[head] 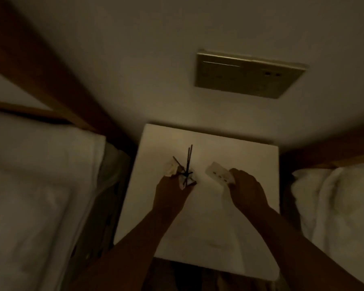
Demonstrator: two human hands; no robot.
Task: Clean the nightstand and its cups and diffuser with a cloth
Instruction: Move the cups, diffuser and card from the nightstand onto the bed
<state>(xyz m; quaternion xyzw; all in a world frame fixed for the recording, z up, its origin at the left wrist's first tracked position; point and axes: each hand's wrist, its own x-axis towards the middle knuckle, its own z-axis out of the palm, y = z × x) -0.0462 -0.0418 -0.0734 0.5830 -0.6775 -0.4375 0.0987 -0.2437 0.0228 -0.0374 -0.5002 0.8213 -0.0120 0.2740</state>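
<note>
Head view: at frame centre the diffuser (187, 175) and a crumpled cloth (171, 168) are gripped by the left hand (171, 196) over the nightstand (229, 148). A white block (218, 174) is pinched by the right hand (247, 185). Wiping is judged underway; no cups are seen.

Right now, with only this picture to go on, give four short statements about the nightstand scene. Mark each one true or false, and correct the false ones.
1. The left hand holds a crumpled cloth at the base of the diffuser with its dark sticks. True.
2. The right hand is empty. False: it holds a small white card with dark dots on it.
3. The nightstand stands between two beds. True.
4. The wall panel lies flat on the nightstand. False: it is set in the wall behind and above it.
</note>
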